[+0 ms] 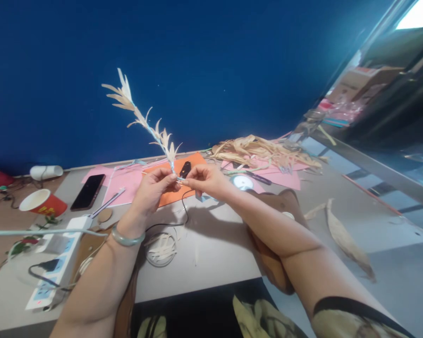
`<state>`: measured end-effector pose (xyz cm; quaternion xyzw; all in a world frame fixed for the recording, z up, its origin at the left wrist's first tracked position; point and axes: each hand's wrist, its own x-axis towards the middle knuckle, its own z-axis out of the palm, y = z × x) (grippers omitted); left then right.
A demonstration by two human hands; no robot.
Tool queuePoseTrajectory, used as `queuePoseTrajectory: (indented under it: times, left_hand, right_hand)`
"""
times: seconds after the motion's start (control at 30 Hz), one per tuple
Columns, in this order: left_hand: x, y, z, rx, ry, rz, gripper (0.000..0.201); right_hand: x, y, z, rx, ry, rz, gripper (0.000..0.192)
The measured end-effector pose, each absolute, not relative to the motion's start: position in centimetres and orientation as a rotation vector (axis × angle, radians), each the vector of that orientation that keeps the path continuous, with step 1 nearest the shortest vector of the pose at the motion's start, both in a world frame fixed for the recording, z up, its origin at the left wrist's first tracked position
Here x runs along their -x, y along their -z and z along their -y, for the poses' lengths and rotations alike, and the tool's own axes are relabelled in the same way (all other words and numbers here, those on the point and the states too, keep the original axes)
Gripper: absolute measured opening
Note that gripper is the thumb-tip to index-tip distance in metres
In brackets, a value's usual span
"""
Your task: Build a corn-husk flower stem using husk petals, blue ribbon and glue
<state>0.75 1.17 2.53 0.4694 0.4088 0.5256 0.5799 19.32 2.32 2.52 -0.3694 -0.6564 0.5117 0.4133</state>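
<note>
A thin stem with pale dried leaf pieces (158, 134) fanned along it leans up and to the left, in front of a blue wall. My left hand (158, 185), a bangle on its wrist, pinches the stem near its lower end. My right hand (206, 180) is closed at the stem's bottom tip, thumb and finger pressed together; whether it grips the stem itself or a small strip there is too small to tell. Beneath both hands lies orange paper (197, 162) with a black tool (185, 169) on it.
Dried husks (264, 152) are heaped at the back right over pink paper. A dish of pale strips (161, 249) sits in front of me. On the left are a phone (88, 191), a paper cup (44, 203) and a power strip (58, 263) with cables.
</note>
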Motion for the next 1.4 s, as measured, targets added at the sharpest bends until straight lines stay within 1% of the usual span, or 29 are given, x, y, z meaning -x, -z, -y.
queuePoseTrajectory:
  times: [0.13,0.33,0.4,0.53,0.6,0.7,0.83,1.0,1.1,1.17,1.27,1.4]
  left_hand:
    - [-0.6,-2.3,-1.2,-1.124,-1.225,-0.954,0.035]
    - [-0.3,-2.3,-1.2,-1.201,-1.188,-0.975,0.033]
    - [-0.3,-2.4,-1.2,-1.219,-1.166,-0.987,0.034]
    - [-0.3,-2.7,-1.2,-1.237,-1.109,-1.023,0.035]
    - [-0.3,-2.8,-1.2,-1.238,-1.096,-1.034,0.035]
    - [-0.2,-2.8,-1.2,-1.254,-1.081,-1.034,0.035]
    - [-0.1,-2.7,-1.2,-1.271,-1.063,-1.031,0.033]
    - [-0.3,-2.9,-1.0,-1.274,-1.085,-1.021,0.035]
    - [-0.7,-2.9,-0.7,-1.272,-1.07,-1.001,0.034]
    - [-0.9,-2.9,-0.6,-1.276,-1.051,-0.983,0.034]
    - [-1.1,-3.0,-0.6,-1.28,-1.047,-0.996,0.034]
    - [-1.0,-3.0,-0.6,-1.299,-1.041,-1.02,0.033]
  right_hand:
    - [-19.6,-2.7,-2.6,0.908,-1.372,1.704,0.027]
    - [-20.4,-3.4,-3.0,0.906,-1.457,1.837,0.022]
    - [-20.8,-3.7,-3.0,0.927,-1.397,1.911,0.021]
    - [-21.6,-4.1,-3.2,0.961,-1.128,2.007,0.017]
    - [-22.1,-4.4,-3.3,0.971,-1.079,2.042,0.016]
    - [-22.5,-4.7,-3.5,0.962,-1.12,2.042,0.02]
    - [-22.5,-4.5,-3.9,0.852,-1.288,1.881,0.028]
    - [-21.5,-3.0,-4.2,0.829,-1.515,1.769,0.026]
    - [-20.7,-1.9,-4.3,0.815,-1.614,1.753,0.034]
    - [-20.4,-1.5,-4.3,0.777,-1.657,1.746,0.033]
    - [-20.2,-1.3,-4.3,0.746,-1.626,1.759,0.027]
    - [-20.3,-1.3,-4.2,0.826,-1.42,1.824,0.024]
